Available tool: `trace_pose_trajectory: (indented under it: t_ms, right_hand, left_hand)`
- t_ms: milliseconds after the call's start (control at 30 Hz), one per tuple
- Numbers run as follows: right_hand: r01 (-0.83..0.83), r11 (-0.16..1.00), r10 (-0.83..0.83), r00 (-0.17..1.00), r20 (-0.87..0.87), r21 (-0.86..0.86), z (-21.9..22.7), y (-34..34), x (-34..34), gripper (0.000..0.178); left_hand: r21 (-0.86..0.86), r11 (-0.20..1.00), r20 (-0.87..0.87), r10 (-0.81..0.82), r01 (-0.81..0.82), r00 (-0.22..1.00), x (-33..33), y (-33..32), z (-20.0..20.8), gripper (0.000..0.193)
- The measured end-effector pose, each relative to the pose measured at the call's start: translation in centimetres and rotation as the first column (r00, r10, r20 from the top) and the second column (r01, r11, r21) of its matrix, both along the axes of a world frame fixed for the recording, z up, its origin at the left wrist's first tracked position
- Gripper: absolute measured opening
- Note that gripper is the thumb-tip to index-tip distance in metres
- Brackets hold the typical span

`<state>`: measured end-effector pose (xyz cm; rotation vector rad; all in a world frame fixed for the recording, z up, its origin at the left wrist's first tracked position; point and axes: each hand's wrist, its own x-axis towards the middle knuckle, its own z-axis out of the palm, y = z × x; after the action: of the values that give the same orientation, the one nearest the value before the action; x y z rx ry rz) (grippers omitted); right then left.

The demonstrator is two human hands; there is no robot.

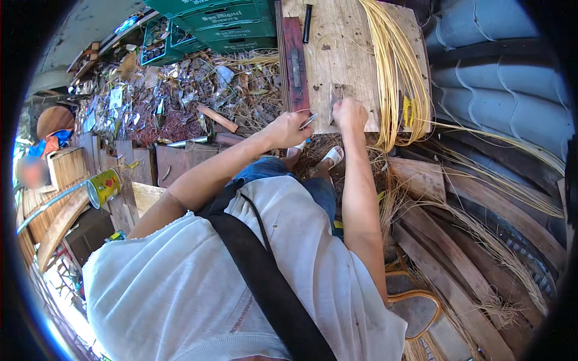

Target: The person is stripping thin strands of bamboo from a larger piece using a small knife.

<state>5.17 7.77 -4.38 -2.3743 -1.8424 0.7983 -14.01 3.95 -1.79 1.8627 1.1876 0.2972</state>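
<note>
My left hand [285,130] is closed at the near left corner of a wooden work board [354,36]. A small shiny metal piece [309,121], perhaps a blade, sticks out from its fingers. My right hand [351,114] is closed just to the right, over the board's near edge. A flat greyish metal piece [332,103] shows beside its fingertips; whether the fingers grip it is hidden. A dark red wooden strip [295,63] lies along the board's left side, with a grey stone-like bar [296,67] on it. A black stick-like tool [307,23] lies at the far end.
A bundle of pale cane strips [397,66] hangs over the board's right side, near a yellow tool [407,112]. Green crates [226,27] stand far left beside littered ground [174,96]. Planks [457,271] and a rattan-framed seat [415,313] are at the right. A person [35,171] is far left.
</note>
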Motion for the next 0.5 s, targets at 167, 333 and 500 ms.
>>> trace_pose_trajectory:
  t_ms: [167,333,500]
  right_hand:
    - [0.060,0.998,-0.061,0.998,0.022,0.035,3.2,-0.4,2.4,0.024]
    - [-0.143,0.979,0.141,0.990,-0.024,-0.144,1.6,-4.7,7.0,0.034]
    - [-0.028,0.987,0.042,0.995,-0.090,0.156,0.9,-6.6,1.8,0.036]
  left_hand:
    - [-0.211,0.972,-0.002,0.108,-0.106,0.994,-0.8,1.5,0.2,0.027]
    - [-0.209,0.963,-0.101,0.153,-0.171,0.983,0.0,4.0,-1.4,0.042]
    - [-0.201,0.968,-0.042,0.148,-0.153,0.988,3.3,5.9,-3.3,0.049]
